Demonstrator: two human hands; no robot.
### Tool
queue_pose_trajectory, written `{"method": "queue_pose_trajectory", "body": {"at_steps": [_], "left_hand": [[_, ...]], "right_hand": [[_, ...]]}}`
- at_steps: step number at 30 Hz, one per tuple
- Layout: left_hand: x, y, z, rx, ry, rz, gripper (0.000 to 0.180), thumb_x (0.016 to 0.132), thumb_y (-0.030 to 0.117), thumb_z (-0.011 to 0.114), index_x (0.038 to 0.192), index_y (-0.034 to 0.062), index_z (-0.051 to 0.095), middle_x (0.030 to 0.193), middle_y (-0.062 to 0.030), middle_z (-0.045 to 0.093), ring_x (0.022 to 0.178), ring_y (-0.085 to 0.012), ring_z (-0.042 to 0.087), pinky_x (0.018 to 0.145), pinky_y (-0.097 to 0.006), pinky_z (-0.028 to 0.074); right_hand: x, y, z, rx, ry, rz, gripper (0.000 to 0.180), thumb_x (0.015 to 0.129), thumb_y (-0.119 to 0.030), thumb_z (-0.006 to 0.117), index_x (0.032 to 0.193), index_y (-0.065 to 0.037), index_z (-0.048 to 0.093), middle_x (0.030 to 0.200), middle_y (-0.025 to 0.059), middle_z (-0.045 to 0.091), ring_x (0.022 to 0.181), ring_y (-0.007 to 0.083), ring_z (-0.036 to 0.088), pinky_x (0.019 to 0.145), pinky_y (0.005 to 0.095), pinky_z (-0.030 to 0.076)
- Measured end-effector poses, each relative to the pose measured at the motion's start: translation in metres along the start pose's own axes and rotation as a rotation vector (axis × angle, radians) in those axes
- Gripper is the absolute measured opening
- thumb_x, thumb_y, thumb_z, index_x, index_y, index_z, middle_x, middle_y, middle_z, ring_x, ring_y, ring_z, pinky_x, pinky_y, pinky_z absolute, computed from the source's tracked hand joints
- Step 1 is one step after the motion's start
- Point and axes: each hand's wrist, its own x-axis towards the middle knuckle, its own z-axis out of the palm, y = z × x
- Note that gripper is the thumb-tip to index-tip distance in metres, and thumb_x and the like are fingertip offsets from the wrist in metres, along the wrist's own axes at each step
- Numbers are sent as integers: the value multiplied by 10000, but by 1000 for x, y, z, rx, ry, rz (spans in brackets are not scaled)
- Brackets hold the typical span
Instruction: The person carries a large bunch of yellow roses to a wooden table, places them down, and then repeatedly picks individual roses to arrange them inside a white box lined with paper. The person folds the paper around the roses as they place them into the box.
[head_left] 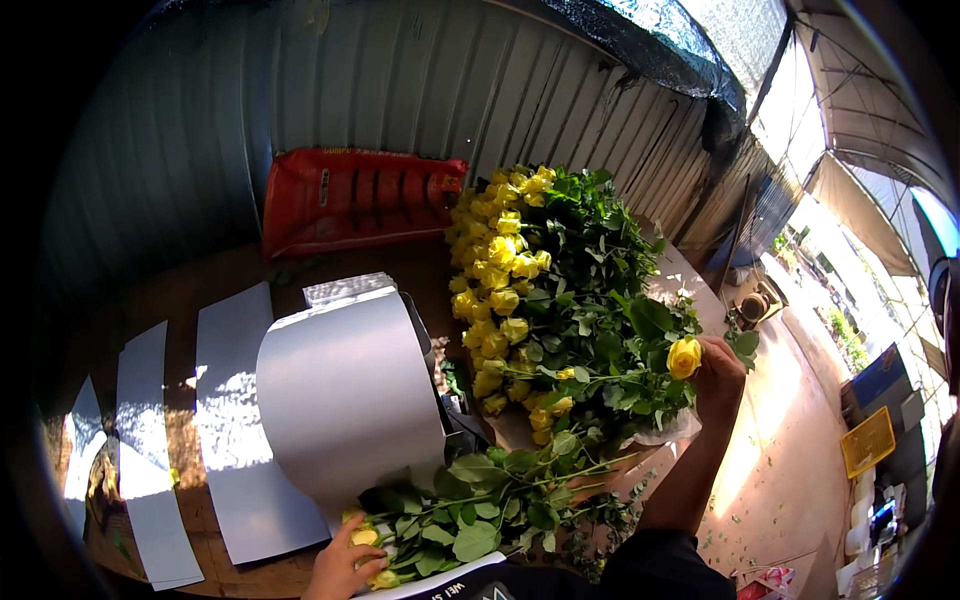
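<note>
My right hand [722, 372], raised at the right, is closed round a single yellow rose [684, 357] just beside its bloom. Low in the view, the bent fingers of my left hand [342, 566] close on yellow rose heads [364, 538] at the end of a leafy bunch. Green stems and leaves [475, 515] of that bunch stretch rightward in front of my body, over a white sheet edge. A large heap of yellow roses [500, 270] lies farther back, blooms to the left and foliage to the right.
A big curved white sheet [345, 400] stands left of the heap. Several flat white sheets [240, 430] lie on the brown table beyond it. Against the corrugated metal wall [400, 90] leans a red sack [350, 205]. On the right are a yellow crate [868, 443] and leaf-strewn floor [735, 500].
</note>
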Motion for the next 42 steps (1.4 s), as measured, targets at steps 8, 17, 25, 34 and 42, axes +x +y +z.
{"method": "queue_pose_trajectory", "body": {"at_steps": [8, 17, 25, 34, 42], "left_hand": [[-26, -48, 14, 196, -60, 148, 219, 771, 322, 564, 940, 187, 593, 1322, -110, 282, 824, -276, 584, 678, -351, 483], [-50, -39, 29, 386, -43, 124, 512, 773, 355, 518, 1241, 212, 367, 1330, -80, 276, 692, -265, 604, 568, -347, 503], [-42, -42, 17, 473, -73, 167, 534, 768, 399, 517, 1218, 139, 393, 1336, -24, 275, 738, -244, 598, 555, -349, 500], [-15, -47, -10, 361, -125, 159, 307, 807, 393, 476, 1103, 326, 521, 1293, -18, 340, 946, -225, 537, 706, -342, 477], [1, -59, -13, 328, -96, 224, 291, 812, 408, 472, 1096, 374, 521, 1267, 5, 376, 925, -208, 549, 732, -321, 473]], "right_hand": [[-70, -161, 135, -46, -759, -319, 133, 749, -117, 577, 876, -78, 587, 723, 45, 578, 574, 200, 578, 463, 287, 444], [-198, -146, 276, 75, -815, -464, 111, 725, -151, 570, 822, -99, 571, 673, 62, 557, 503, 249, 556, 445, 324, 470], [-205, -153, 271, -163, -969, -556, 203, 697, -97, 486, 880, -38, 549, 741, 100, 533, 545, 218, 574, 459, 314, 471], [-195, -153, 274, -224, -1037, -502, 95, 696, -110, 495, 764, -62, 541, 668, 80, 521, 530, 238, 561, 463, 339, 450], [-144, -179, 242, -14, -1085, -544, 105, 716, -159, 524, 735, -62, 561, 686, 74, 539, 648, 246, 575, 547, 337, 464]]}}
